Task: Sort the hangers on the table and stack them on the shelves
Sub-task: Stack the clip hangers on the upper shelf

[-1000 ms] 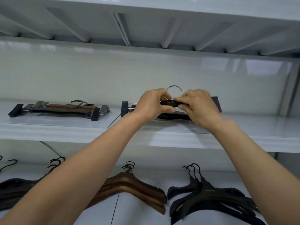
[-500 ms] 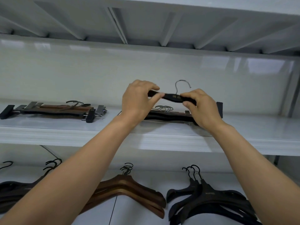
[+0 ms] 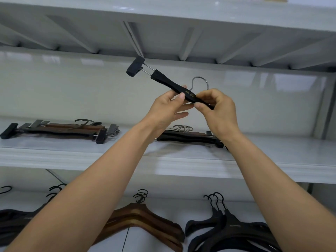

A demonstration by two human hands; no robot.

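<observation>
A black clip hanger (image 3: 164,80) with a silver hook is held tilted in the air above the middle shelf (image 3: 181,160), its clip end up and to the left. My right hand (image 3: 217,108) pinches the bar near its middle. My left hand (image 3: 168,108) touches the bar with thumb and fingertips, fingers spread loosely. Below the hands a stack of black clip hangers (image 3: 189,137) lies on that shelf, partly hidden by my wrists.
A second stack of brown and black clip hangers (image 3: 60,130) lies at the shelf's left. The lower shelf holds brown wooden hangers (image 3: 145,224), black hangers (image 3: 227,231) at the right and dark hangers (image 3: 16,220) at the left. Another shelf (image 3: 181,13) runs overhead.
The hanger has been lifted off the stack and tilted, its left clip end swinging upward. Both hands rose with it, and the left hand's fingers loosened.
</observation>
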